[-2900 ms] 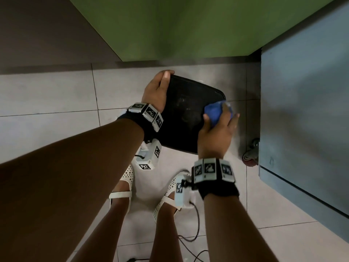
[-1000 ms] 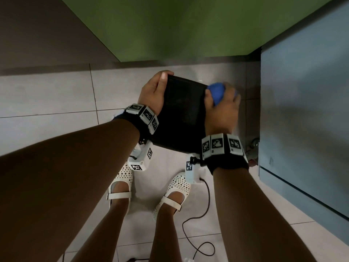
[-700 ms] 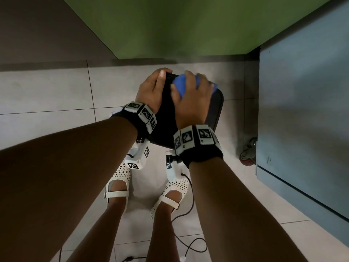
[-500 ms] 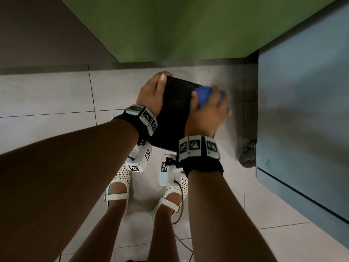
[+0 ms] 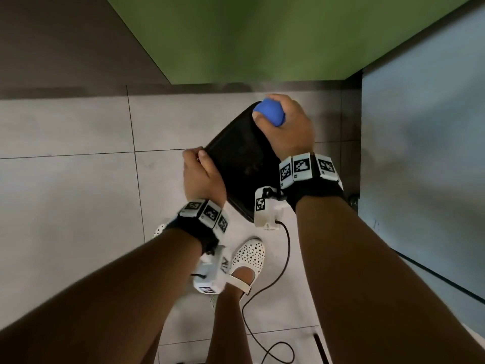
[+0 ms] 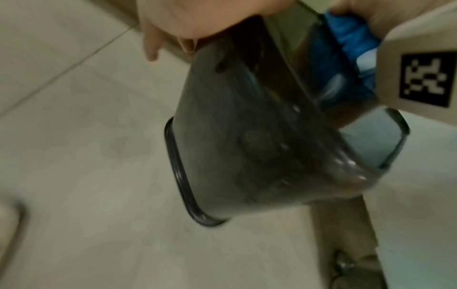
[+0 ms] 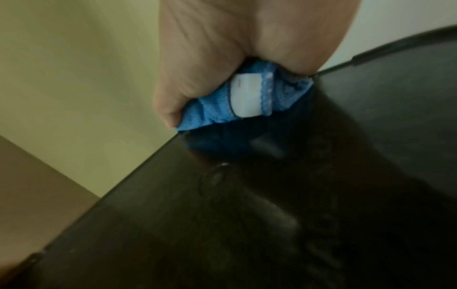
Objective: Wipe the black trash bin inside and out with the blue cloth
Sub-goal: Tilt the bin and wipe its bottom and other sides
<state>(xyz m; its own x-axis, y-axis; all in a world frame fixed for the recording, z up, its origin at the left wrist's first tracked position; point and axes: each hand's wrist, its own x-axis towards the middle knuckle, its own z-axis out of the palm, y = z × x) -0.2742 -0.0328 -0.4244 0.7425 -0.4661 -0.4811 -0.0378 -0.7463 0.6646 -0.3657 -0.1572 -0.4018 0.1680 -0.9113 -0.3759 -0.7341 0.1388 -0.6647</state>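
The black trash bin [image 5: 241,156] is held upside down above the floor, its flat bottom facing up at me. My left hand [image 5: 200,174] grips the bottom's near left corner, fingers curled over the edge. My right hand [image 5: 283,127] holds the bunched blue cloth [image 5: 270,114] and presses it on the far corner of the bin's bottom. In the left wrist view the bin [image 6: 247,146] hangs with its rim toward the floor, the cloth [image 6: 351,43] at its top right. In the right wrist view the cloth [image 7: 217,109] with its white tag lies on the glossy bin [image 7: 272,215].
A green wall [image 5: 262,35] stands ahead and a grey-blue cabinet [image 5: 425,153] close on the right, with a caster [image 5: 353,200] at its foot. Below are pale floor tiles [image 5: 65,193], my white shoes [image 5: 249,254] and a black cable [image 5: 275,285].
The bin has turned so a corner points away. My left hand slid from the far left edge to the near left corner. My right hand swept the cloth across to the far corner.
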